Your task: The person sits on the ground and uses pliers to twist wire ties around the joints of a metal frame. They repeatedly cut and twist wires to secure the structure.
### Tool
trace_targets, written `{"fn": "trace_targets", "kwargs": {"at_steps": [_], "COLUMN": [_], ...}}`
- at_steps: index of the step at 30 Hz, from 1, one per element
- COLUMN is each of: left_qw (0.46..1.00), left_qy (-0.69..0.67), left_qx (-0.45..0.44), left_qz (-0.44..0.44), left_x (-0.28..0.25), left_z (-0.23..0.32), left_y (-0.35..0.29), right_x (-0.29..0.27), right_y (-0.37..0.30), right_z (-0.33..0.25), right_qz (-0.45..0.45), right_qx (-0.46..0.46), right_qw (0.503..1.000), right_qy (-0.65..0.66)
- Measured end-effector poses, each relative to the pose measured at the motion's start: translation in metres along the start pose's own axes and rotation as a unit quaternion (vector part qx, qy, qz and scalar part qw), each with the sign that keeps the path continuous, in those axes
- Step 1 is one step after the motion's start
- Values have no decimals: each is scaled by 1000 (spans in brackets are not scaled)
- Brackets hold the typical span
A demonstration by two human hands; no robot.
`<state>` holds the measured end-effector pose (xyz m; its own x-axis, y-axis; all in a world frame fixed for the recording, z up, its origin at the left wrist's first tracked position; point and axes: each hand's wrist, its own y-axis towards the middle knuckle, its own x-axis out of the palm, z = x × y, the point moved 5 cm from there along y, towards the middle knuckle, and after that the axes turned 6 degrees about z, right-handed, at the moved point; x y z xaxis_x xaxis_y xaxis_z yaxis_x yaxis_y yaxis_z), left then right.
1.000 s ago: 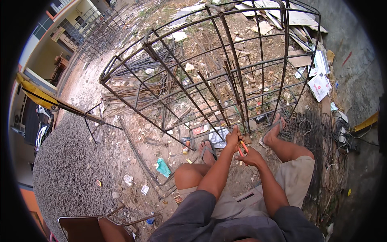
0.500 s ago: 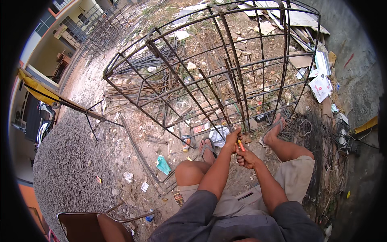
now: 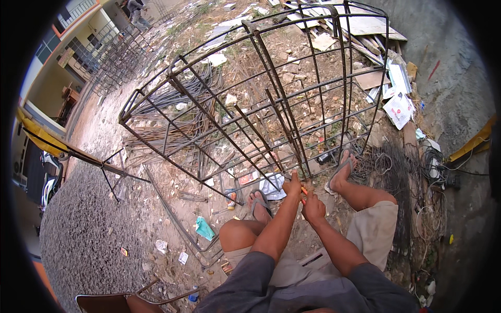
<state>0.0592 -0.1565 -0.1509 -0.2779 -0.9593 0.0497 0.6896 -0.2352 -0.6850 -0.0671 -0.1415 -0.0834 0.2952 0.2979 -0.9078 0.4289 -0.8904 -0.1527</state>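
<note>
A tall, curved cage of dark steel rebar (image 3: 171, 77) stands before me, tied from long bars and bent hoops. My left hand (image 3: 293, 187) is closed at the near lower end of the cage, thumb upward. What its fingers grip is hidden. Close behind it, my right hand (image 3: 314, 208) is wrapped round an orange-handled hand tool (image 3: 304, 192). The tool's head cannot be seen past my left hand. White paper (image 3: 272, 186) lies on the ground just left of my hands.
Loose rebar (image 3: 188, 99) lies piled beyond the cage. Grey gravel (image 3: 88, 224) spreads at left, near a teal scrap (image 3: 204, 228). My sandalled feet flank the cage's near end. At right are boards (image 3: 373, 28), tangled wire (image 3: 389, 161) and a wall (image 3: 443, 68). A person (image 3: 136, 14) is far off.
The view has shifted, so the cage sits further left, and a distant person appears at top left. My right hand and the orange-handled tool have turned; the left thumb now points up.
</note>
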Motion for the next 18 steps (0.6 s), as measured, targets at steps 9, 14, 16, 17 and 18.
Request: {"fn": "trace_targets", "kwargs": {"at_steps": [9, 14, 16, 17, 18], "left_qw": [931, 928, 949, 955, 958], "left_qy": [-106, -151, -155, -151, -145], "left_qx": [-192, -177, -156, -149, -147], "left_qz": [-293, -290, -225, -209, -197], "left_x": [-7, -2, -7, -4, 2], "left_z": [0, -1, -4, 0, 1], "left_y": [-6, 3, -1, 1, 0], "right_x": [38, 21, -13, -36, -37], "right_y": [-21, 4, -10, -13, -12], "right_z": [6, 14, -12, -32, -32], "right_qz": [-499, -400, -170, -37, 15], "right_qx": [279, 85, -13, -70, -73], "right_qw": [413, 872, 984, 995, 995], "right_qy": [709, 270, 49, -67, -69]}}
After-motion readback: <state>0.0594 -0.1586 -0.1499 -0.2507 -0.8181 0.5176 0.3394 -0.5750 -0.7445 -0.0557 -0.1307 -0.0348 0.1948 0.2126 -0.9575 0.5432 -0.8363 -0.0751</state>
